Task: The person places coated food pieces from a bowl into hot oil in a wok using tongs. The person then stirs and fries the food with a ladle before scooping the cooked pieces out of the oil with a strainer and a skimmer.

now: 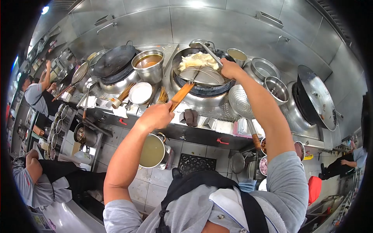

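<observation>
With left hand [156, 115] clamped on the mesh strainer [203, 76] and right hand [231, 69] gripping a metal-handled utensil [211, 53], I judge frying food [198, 60] in the wok [177, 62] next calls for steadiness.

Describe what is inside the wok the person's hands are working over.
Pale yellow food shows in the wok's far part; a wooden-handled strainer covers the near part, hiding whatever lies beneath.
</observation>
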`<move>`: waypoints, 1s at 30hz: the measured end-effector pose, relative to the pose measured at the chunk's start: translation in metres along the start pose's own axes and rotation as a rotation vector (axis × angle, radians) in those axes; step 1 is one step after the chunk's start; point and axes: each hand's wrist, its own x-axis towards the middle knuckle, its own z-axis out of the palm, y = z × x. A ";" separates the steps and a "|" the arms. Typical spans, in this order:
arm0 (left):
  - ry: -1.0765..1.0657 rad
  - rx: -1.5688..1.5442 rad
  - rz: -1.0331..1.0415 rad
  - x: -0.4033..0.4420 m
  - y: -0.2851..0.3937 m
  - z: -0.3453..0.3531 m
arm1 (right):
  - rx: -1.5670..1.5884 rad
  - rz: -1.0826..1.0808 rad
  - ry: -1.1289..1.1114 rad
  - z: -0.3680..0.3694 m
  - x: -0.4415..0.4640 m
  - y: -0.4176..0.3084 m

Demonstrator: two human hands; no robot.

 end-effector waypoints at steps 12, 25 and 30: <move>0.010 0.017 0.026 0.004 -0.006 0.016 | 0.545 0.199 -0.256 0.029 -0.019 0.045; 0.003 -0.269 0.079 -0.006 0.032 0.013 | 0.531 0.098 -0.111 -0.035 -0.125 0.074; 0.050 -0.301 0.064 -0.010 0.043 0.018 | 0.437 0.133 -0.179 0.004 -0.096 0.053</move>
